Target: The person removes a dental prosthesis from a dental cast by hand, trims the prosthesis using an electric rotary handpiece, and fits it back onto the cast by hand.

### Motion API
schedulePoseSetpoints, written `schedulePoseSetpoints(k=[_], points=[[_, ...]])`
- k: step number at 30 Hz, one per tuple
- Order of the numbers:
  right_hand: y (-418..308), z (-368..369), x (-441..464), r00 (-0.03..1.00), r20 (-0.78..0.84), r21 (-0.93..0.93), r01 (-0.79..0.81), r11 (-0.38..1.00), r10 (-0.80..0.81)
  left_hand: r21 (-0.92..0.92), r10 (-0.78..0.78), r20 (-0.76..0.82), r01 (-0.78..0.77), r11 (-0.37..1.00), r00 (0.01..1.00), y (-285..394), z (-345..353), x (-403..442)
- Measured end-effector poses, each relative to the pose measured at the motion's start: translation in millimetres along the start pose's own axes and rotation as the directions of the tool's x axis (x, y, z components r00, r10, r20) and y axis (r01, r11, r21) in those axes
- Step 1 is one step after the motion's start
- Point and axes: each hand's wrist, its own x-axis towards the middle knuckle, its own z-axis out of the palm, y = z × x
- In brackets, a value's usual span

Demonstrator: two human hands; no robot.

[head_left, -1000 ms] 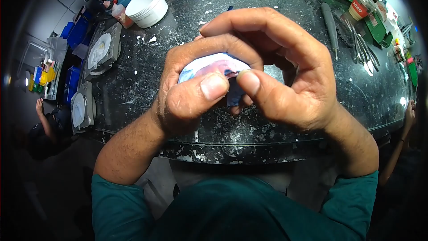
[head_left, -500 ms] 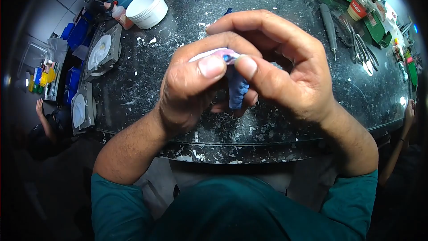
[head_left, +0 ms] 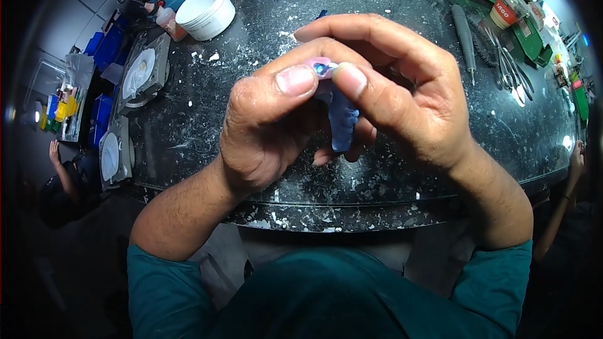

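Over the front of the bench I have a blue dental model (head_left: pixel 343 119) with a row of tooth shapes along its edge. My left hand (head_left: pixel 260 110) is closed around it, thumb against its upper end. A pink gum-coloured section (head_left: pixel 317 63) there surrounds a small shiny blue spot. My right hand (head_left: pixel 411 97) is closed too, its thumb tip pressed on a small whitish piece (head_left: pixel 331 69) beside the pink section; I cannot tell what this piece is. The right fingers arch over the model, and part of it is hidden behind both hands.
A white tub (head_left: pixel 207 16) stands at the back left, near grey holders with white plaster discs (head_left: pixel 139 74). On the right lie a grey handpiece (head_left: pixel 463 37), metal hand tools (head_left: pixel 515 75) and green trays (head_left: pixel 531 41). Other people's arms show at both sides.
The dental model has tilted and its lower end has shifted slightly right. My left hand has turned a little, uncovering more of the pink section; my right hand barely moved.
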Motion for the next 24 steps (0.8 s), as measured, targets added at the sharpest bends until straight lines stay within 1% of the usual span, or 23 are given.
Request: schedulePoseSetpoints(k=[4, 7, 9, 14, 18, 21, 24], points=[[-0.9, -0.5, 0.1, 1.000, -0.003, -0.036, 0.027, 0.999, -0.027, -0.031, 0.007, 0.020, -0.007, 0.999, 1.000, -0.7, -1.3, -1.8], [-6.1, -0.5, 1.3, 1.000, -0.001, -0.078, 0.029, 0.997, -0.029, 0.023, 0.015, 0.060, -0.017, 1.000, 0.998, 1.4, -4.1, -1.8], [-8.9, -0.7, 1.8, 1.000, 0.003, -0.096, 0.029, 0.995, -0.029, 0.044, 0.013, 0.062, -0.015, 0.999, 0.998, 3.0, -3.7, -1.5], [-4.4, -2.0, 2.3, 0.997, 0.002, -0.159, 0.082, 0.984, -0.083, -0.004, 0.004, 0.036, -0.004, 1.000, 0.999, 3.6, -0.5, -2.6], [-7.2, -1.1, 2.0, 0.999, 0.000, -0.125, 0.047, 0.991, -0.047, -0.044, -0.009, 0.024, 0.011, 0.999, 1.000, 5.0, 0.1, -4.7], [-5.5, 1.0, 1.3, 1.000, -0.015, -0.056, 0.021, 0.998, -0.022, -0.017, -0.017, 0.045, 0.018, 1.000, 0.999, 5.0, -1.4, -3.5], [-3.0, 1.9, 1.1, 0.999, -0.029, -0.035, 0.027, 0.999, -0.028, 0.017, -0.027, 0.075, 0.025, 1.000, 0.997, 3.4, -6.0, -1.7]])
